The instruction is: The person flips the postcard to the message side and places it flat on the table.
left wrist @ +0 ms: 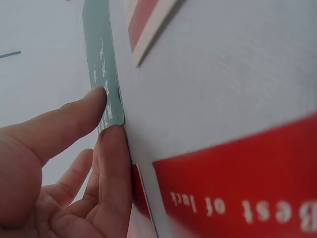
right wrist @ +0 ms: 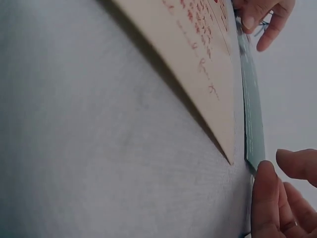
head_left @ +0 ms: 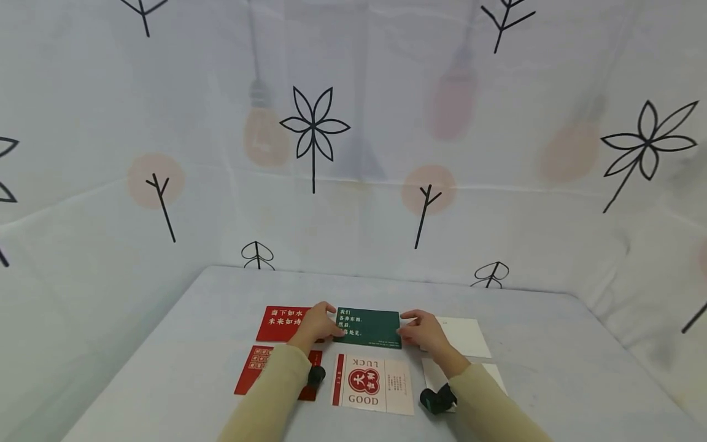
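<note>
A dark green card (head_left: pixel 369 328) with white lettering lies in the middle of the back row. My left hand (head_left: pixel 316 326) is at its left end. In the left wrist view, the thumb (left wrist: pixel 99 101) overlaps the green card (left wrist: pixel 101 54) and a fingertip meets its end, pinching it. At the opposite end is my right hand (head_left: pixel 426 334). The right wrist view shows a fingertip (right wrist: pixel 266 171) against the corner of the green card (right wrist: pixel 253 114), with the thumb raised apart from it. Nearest in front lies a cream card (head_left: pixel 372 383) with a red emblem.
Red cards lie at the left, one behind (head_left: pixel 276 322) and one in front (head_left: pixel 251 371), the latter partly under the left sleeve. Pale cards lie at the right, one behind (head_left: pixel 464 336) and one in front (head_left: pixel 494 371), partly hidden by the right arm. A patterned cloth (head_left: pixel 359 233) hangs behind the table.
</note>
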A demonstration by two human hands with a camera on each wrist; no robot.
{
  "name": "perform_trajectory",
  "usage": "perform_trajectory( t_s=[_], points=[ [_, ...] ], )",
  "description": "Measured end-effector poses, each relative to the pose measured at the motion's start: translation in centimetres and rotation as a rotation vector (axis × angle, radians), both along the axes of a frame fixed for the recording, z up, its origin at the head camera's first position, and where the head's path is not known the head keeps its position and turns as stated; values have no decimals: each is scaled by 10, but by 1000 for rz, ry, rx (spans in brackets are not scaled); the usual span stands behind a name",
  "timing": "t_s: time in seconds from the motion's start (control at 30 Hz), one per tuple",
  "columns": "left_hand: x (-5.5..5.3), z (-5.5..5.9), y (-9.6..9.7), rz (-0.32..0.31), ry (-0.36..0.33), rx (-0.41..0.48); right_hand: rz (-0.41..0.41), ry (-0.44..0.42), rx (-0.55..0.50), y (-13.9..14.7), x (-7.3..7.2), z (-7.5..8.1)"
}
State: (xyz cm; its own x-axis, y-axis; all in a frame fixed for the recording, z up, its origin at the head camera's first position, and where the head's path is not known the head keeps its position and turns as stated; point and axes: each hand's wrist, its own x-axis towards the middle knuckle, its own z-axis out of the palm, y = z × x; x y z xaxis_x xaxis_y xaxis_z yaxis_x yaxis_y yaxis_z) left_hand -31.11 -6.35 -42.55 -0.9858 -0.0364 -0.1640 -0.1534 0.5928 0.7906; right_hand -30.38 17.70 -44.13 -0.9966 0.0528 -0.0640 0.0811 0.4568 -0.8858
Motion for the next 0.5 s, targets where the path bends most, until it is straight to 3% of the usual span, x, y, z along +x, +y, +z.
perform_trajectory(
  t_s=[0.5],
  points=[
    [-4, 0, 4, 11, -50, -37, -47, -111, -2, -9, -9, 0]
  ],
)
